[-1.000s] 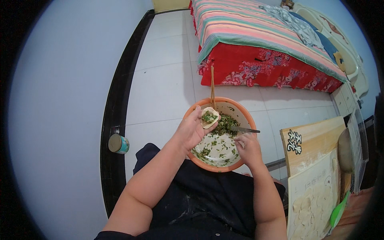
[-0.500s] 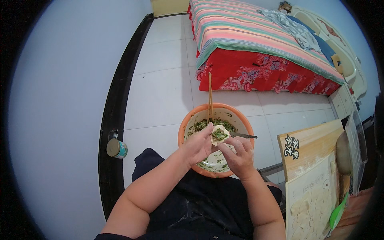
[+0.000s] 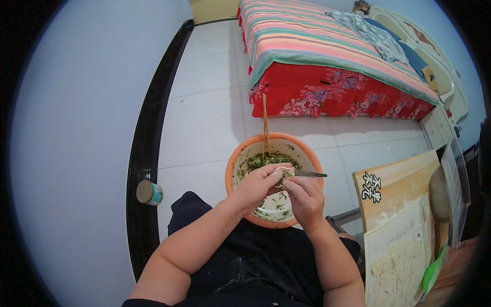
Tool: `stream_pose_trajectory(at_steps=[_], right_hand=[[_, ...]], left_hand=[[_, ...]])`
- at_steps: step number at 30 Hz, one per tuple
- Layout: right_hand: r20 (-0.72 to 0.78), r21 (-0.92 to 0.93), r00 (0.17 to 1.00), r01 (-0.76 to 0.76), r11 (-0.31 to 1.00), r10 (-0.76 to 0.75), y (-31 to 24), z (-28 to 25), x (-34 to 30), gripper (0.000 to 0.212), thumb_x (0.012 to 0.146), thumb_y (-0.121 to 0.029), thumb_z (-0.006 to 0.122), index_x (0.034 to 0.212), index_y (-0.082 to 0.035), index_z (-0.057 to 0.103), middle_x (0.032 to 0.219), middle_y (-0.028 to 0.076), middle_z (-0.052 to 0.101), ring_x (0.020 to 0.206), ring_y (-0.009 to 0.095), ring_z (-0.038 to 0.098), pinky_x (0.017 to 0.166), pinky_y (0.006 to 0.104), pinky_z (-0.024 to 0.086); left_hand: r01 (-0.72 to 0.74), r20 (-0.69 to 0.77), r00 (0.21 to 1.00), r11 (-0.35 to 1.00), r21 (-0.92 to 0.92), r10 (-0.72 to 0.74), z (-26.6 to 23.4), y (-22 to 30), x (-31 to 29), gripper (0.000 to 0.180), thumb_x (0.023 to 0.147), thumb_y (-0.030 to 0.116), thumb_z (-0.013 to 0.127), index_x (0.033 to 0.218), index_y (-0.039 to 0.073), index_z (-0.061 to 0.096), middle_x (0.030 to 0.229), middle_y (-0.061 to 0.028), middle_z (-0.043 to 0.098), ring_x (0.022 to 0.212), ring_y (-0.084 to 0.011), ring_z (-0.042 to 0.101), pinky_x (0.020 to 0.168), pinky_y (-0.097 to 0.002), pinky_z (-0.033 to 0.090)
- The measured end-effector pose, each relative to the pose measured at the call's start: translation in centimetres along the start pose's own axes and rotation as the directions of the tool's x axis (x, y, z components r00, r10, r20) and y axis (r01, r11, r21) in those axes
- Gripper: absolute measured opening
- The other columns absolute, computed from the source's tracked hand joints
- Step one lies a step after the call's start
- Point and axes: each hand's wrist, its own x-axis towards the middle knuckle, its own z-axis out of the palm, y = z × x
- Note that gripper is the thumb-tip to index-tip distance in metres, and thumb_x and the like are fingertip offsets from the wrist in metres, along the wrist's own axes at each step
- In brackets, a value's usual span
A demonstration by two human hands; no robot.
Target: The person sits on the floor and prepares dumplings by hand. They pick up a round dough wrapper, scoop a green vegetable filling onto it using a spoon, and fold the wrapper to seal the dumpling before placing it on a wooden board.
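Between my two hands, above the bowl, is a dumpling [image 3: 286, 175], its pale wrapper partly folded over green filling. My left hand [image 3: 257, 188] cups it from the left, fingers curled behind it. My right hand [image 3: 306, 199] pinches the wrapper's near right edge with thumb and fingers. Below both hands stands an orange-rimmed bowl [image 3: 232, 169] with chopped green filling [image 3: 276, 161] at its far side and scraps on its white inner wall. A pair of chopsticks [image 3: 266, 120] stands upright in the filling. The dark handle [image 3: 313, 174] of a utensil sticks out over the right rim.
On the right, a wooden board [image 3: 378, 174] bears a floured white mat [image 3: 381, 243] with several round wrappers [image 3: 396, 273]. A green-handled tool [image 3: 433, 271] lies at its edge. A lidded jar [image 3: 149, 192] stands by the left wall. A striped bed [image 3: 307, 46] is ahead.
The wrapper, flat and open before, is now partly folded up around its filling. My left fingers have curled in, and my right fingertips have closed on the wrapper's edge.
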Motion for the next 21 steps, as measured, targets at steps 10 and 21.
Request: stream_pose_trajectory(at_steps=[10, 21], right_hand=[[-0.021, 0.186, 0.955, -0.286, 0.940, 0.295, 0.2, -0.1, -0.6, 0.021, 0.071, 0.001, 0.070, 0.089, -0.008, 0.065, 0.097, 0.009, 0.058, 0.090, 0.025, 0.055, 0.074, 0.0341, 0.048], [0.198, 0.466, 0.862, -0.502, 0.729, 0.468, 0.2, -0.4, -0.6, 0.014, 0.077, 0.000, 0.068, 0.090, -0.003, 0.064, 0.101, 0.012, 0.061, 0.094, 0.025, 0.059, 0.081, 0.0337, 0.049]], left_hand=[[-0.002, 0.135, 0.991, 0.997, 0.071, -0.007, 0.2, 1.3, -0.3, 0.044, 0.097, 0.019, 0.045, 0.134, -0.002, 0.036, 0.122, -0.0092, 0.052, 0.108, -0.0171, 0.055, 0.097, -0.0332, 0.045], [0.041, 0.054, 0.997, 0.955, 0.293, -0.059, -0.5, 0.4, 0.4, 0.031, 0.095, 0.016, 0.049, 0.120, -0.002, 0.045, 0.111, -0.0096, 0.055, 0.102, -0.0144, 0.057, 0.089, -0.0297, 0.048]])
